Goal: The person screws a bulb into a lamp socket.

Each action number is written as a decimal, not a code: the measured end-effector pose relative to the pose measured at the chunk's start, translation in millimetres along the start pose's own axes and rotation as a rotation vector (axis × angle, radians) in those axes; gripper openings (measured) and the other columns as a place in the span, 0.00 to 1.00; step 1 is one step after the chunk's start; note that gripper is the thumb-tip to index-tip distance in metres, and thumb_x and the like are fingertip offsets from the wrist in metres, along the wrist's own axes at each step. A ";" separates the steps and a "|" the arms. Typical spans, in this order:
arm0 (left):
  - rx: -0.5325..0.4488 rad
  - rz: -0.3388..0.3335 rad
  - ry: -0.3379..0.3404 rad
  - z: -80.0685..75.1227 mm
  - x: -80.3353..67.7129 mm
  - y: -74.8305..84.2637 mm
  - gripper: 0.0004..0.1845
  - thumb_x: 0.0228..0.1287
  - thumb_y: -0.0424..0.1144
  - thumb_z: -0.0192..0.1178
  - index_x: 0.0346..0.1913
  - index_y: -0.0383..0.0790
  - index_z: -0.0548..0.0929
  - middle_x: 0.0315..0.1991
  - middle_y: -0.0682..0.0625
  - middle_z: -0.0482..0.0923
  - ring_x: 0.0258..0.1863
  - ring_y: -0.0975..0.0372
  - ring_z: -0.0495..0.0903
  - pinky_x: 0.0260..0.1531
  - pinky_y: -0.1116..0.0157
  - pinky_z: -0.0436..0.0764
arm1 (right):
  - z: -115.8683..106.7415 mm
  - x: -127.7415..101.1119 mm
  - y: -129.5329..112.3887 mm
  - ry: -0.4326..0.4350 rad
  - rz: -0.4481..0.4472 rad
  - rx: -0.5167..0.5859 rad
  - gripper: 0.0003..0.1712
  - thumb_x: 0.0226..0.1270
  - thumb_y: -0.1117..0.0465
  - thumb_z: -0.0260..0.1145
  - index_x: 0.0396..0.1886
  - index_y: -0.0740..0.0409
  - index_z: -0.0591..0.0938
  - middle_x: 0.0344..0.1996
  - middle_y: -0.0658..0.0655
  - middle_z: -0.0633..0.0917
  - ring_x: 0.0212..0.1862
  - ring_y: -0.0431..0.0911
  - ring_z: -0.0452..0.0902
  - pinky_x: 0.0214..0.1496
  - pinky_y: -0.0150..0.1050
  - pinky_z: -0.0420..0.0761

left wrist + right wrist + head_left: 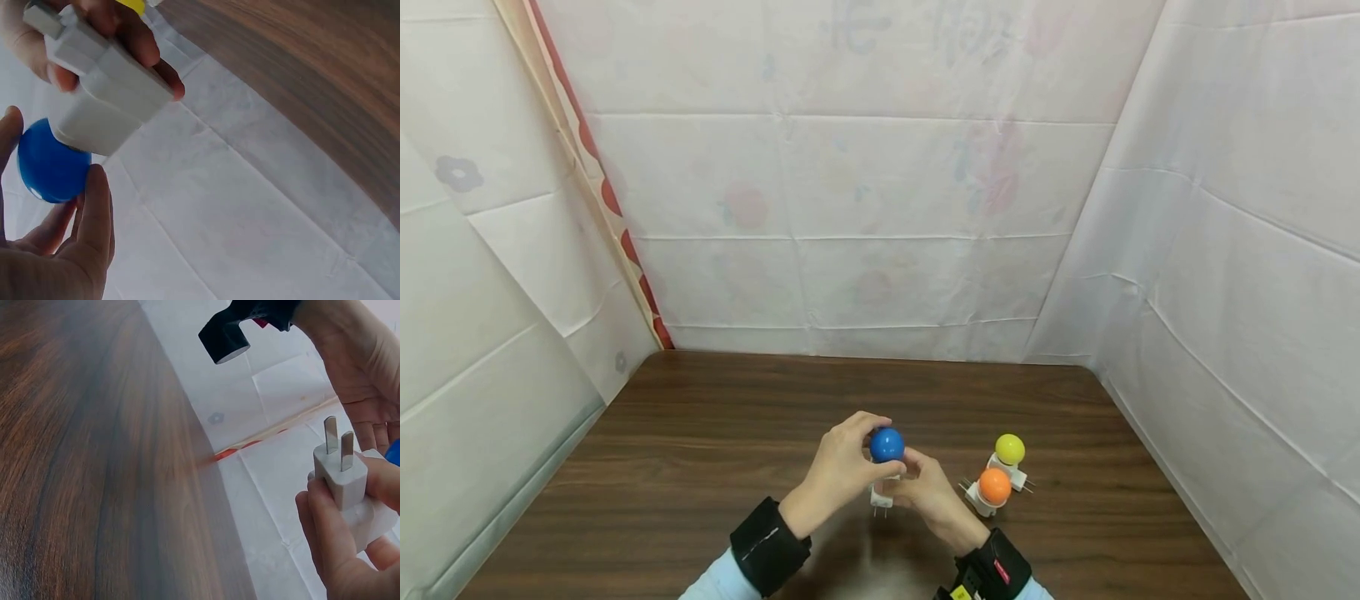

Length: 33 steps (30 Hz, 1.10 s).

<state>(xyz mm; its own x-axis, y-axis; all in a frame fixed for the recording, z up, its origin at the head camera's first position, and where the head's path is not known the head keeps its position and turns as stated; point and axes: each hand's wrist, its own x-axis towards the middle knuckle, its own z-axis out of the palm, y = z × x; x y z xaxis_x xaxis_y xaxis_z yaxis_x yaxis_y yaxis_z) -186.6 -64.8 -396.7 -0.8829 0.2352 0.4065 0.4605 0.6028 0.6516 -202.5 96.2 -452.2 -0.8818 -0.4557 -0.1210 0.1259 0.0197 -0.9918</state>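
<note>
The blue bulb (pixel 887 444) sits on top of a white plug base (pixel 881 495), and the pair is held in the air just above the near middle of the bench (pixel 700 467), prongs pointing down. The left hand (pixel 838 473) curls its fingertips round the blue ball from the side and top, while the right hand (pixel 928 492) pinches the white base between thumb and fingers; the right wrist view shows the two flat prongs (pixel 337 442) standing clear of the fingers. To work the bulb well, it seems best to hold the base still with the right hand and let the left turn the ball alone, keeping ball and base in line so the thread does not bind, and keeping fingers off the prongs. Just to the right, an orange bulb (pixel 995 487) and a yellow bulb (pixel 1010 449) stand on their own white bases close together, near enough to the right wrist that a wide elbow swing could tip them. The left half of the bench offers free room, and white sheet walls (pixel 865 233) close in the back and both sides.
</note>
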 end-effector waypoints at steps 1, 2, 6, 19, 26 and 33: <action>0.016 0.002 0.012 0.5 -0.6 1.0 0.28 0.43 0.47 0.72 0.48 0.37 0.79 0.43 0.49 0.78 0.39 0.59 0.81 0.37 0.65 0.82 | 0.1 -0.3 -0.4 0.001 0.002 -0.002 0.32 0.54 0.61 0.68 0.60 0.58 0.72 0.56 0.61 0.73 0.48 0.47 0.76 0.49 0.45 0.79; 0.031 0.006 0.021 0.9 -0.9 1.7 0.28 0.43 0.47 0.73 0.48 0.38 0.79 0.43 0.50 0.78 0.39 0.61 0.81 0.37 0.66 0.82 | 0.3 -0.7 -0.9 0.003 0.004 -0.006 0.32 0.54 0.61 0.68 0.60 0.58 0.72 0.56 0.61 0.72 0.48 0.47 0.76 0.49 0.46 0.79; 0.045 0.033 0.044 0.7 -1.5 2.6 0.26 0.42 0.44 0.73 0.46 0.37 0.80 0.41 0.50 0.79 0.37 0.61 0.81 0.35 0.67 0.82 | 0.9 -2.2 -2.9 0.004 0.005 -0.013 0.32 0.54 0.61 0.68 0.60 0.57 0.72 0.58 0.61 0.71 0.49 0.48 0.75 0.50 0.47 0.78; -0.212 0.080 -0.226 -10.4 3.8 -18.2 0.24 0.46 0.45 0.71 0.49 0.44 0.80 0.44 0.55 0.79 0.41 0.64 0.81 0.39 0.73 0.79 | -5.8 -3.8 3.3 -0.122 0.035 0.029 0.29 0.54 0.65 0.68 0.58 0.62 0.73 0.48 0.55 0.77 0.44 0.44 0.76 0.44 0.39 0.78; -0.312 0.086 -0.343 -17.1 5.9 -25.7 0.24 0.48 0.45 0.70 0.50 0.44 0.80 0.45 0.54 0.78 0.42 0.66 0.79 0.41 0.73 0.79 | -3.1 -5.1 2.6 -0.168 0.038 0.080 0.29 0.55 0.68 0.66 0.58 0.66 0.71 0.44 0.53 0.78 0.40 0.43 0.78 0.43 0.38 0.80; -0.320 0.112 -0.299 -15.0 6.6 -23.1 0.26 0.49 0.42 0.70 0.53 0.43 0.78 0.47 0.52 0.77 0.46 0.62 0.79 0.45 0.72 0.78 | 0.6 -4.6 0.1 -0.110 0.027 0.078 0.29 0.54 0.66 0.67 0.58 0.63 0.72 0.47 0.55 0.76 0.42 0.43 0.77 0.44 0.37 0.79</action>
<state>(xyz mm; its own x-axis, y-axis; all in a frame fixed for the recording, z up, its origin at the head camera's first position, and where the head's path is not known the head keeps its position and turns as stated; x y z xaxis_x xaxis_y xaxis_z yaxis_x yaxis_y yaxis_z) -201.7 -88.6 -399.5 -0.7921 0.5236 0.3137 0.5186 0.3062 0.7983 -198.1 97.8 -451.7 -0.8232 -0.5506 -0.1383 0.1877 -0.0341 -0.9816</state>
